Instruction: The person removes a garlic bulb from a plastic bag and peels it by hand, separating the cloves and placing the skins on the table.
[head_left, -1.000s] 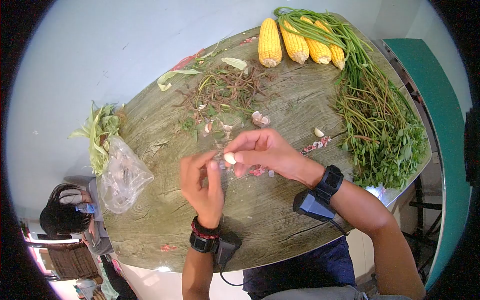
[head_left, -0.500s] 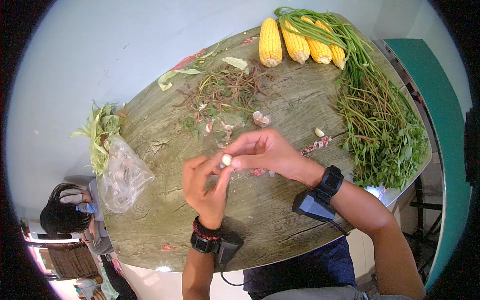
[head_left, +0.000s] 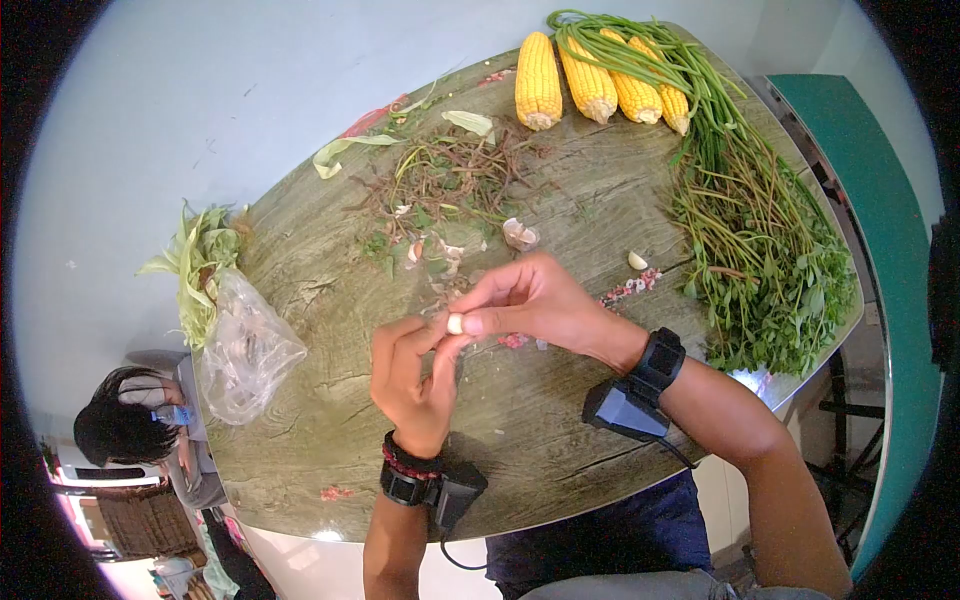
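Note:
A small pale garlic clove (head_left: 456, 323) is pinched between both hands near the middle of the wooden table (head_left: 330, 420). My left hand (head_left: 413, 375) has thumb and fingertips closed on its left side. My right hand (head_left: 535, 305) holds it from the right between thumb and forefinger. Just beyond the hands lie bits of garlic skin (head_left: 452, 255) and a partly broken garlic bulb (head_left: 520, 235). Another peeled clove (head_left: 637, 261) rests to the right, by some red and white scraps (head_left: 632, 287).
Dark stem trimmings (head_left: 465, 175) lie further back. Corn cobs (head_left: 538, 85) and long green beans (head_left: 690, 75) are at the back right, leafy greens (head_left: 770, 270) at right. A plastic bag (head_left: 248, 350) and husks (head_left: 205, 260) sit left. Another person (head_left: 130, 420) is beyond the left edge.
My left hand has shifted slightly right and its fingers have drawn in around the clove. The clove has turned a little between the fingertips.

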